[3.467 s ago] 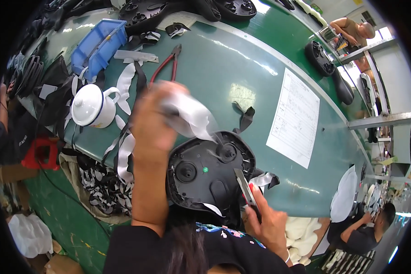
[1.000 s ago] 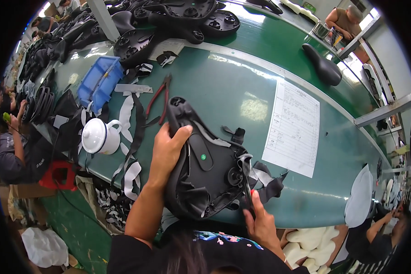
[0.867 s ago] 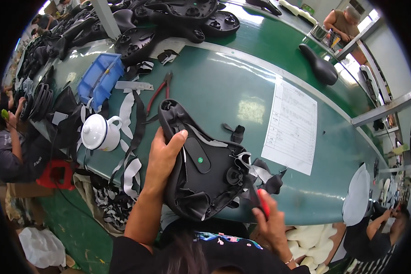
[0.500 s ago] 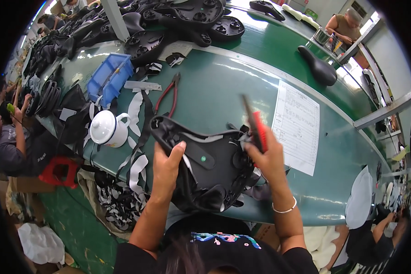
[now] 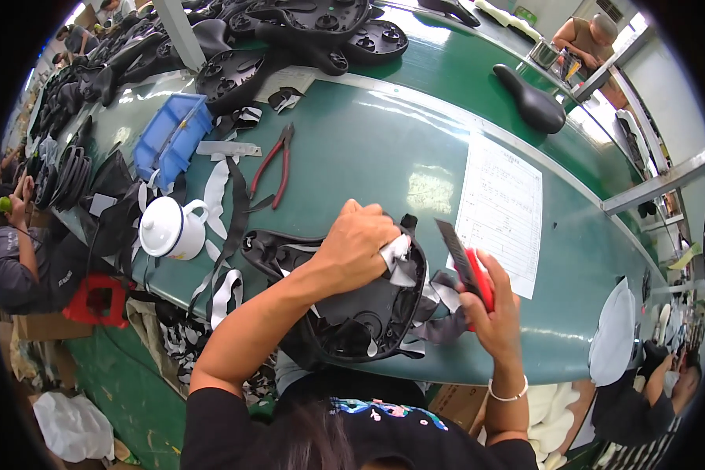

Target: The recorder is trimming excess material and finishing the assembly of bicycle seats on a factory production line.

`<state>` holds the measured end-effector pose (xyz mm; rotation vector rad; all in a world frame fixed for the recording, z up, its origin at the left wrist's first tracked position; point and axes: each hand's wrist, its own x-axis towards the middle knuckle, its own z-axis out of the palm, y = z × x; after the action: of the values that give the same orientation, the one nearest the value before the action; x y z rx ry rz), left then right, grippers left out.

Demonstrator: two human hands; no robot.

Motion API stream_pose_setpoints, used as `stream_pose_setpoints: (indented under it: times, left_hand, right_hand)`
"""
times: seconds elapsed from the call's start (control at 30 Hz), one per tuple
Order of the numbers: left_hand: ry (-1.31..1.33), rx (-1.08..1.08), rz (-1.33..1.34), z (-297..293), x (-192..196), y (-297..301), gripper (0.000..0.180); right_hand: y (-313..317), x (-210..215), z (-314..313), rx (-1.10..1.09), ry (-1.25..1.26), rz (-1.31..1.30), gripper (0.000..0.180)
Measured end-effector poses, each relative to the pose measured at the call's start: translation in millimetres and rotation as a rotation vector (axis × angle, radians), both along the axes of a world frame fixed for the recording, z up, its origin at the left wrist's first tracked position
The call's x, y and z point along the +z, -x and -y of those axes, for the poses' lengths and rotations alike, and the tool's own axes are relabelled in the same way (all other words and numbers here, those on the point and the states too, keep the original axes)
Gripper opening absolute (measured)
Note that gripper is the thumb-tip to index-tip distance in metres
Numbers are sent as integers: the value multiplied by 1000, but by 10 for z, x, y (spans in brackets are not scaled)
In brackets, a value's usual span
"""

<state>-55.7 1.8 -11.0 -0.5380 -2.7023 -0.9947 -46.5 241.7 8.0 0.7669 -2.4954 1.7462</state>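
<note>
An upturned black bicycle saddle (image 5: 338,312) lies at the table's near edge, its hollow underside facing up. My left hand (image 5: 359,244) reaches across it, fingers closed on a strip of cover material (image 5: 400,266) with a pale backing, at the saddle's right rim. To the right, my right hand (image 5: 495,317) is wrapped round a red utility knife (image 5: 479,280); its long dark blade points up and left, apart from the saddle. Between the saddle and that hand, a loose flap of dark and pale cover material (image 5: 445,319) sticks out.
Red-handled pliers (image 5: 283,176), a white enamel mug (image 5: 164,227) and a blue plastic bin (image 5: 164,141) stand to the left among trimmed strips (image 5: 215,200). A printed sheet (image 5: 503,211) lies on the right. Piled saddles (image 5: 313,16) fill the far left; co-workers sit around.
My left hand has gone from the saddle's left edge across to its right rim and grips the strip there. My right hand has moved right and down with the knife, away from the saddle.
</note>
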Motion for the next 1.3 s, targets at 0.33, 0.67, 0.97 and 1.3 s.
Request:
stream_pose_setpoints:
  times: [0.33, 0.67, 0.97, 1.3]
  left_hand:
    - [-1164, 288, -9, -6, 131, 130, 28]
    - [-283, 490, 283, 329, 10, -10, 65]
    - [126, 528, 165, 56, -134, -312, 39]
    - [155, 586, 77, 9, -187, -422, 35]
  right_hand:
    - [-396, -188, -70, -33, -726, -360, 61]
    - [-299, 151, -59, -36, -731, -219, 53]
    - [-601, 160, 88, 45, -1119, -220, 54]
    - [-351, 25, 346, -204, -339, -15, 56]
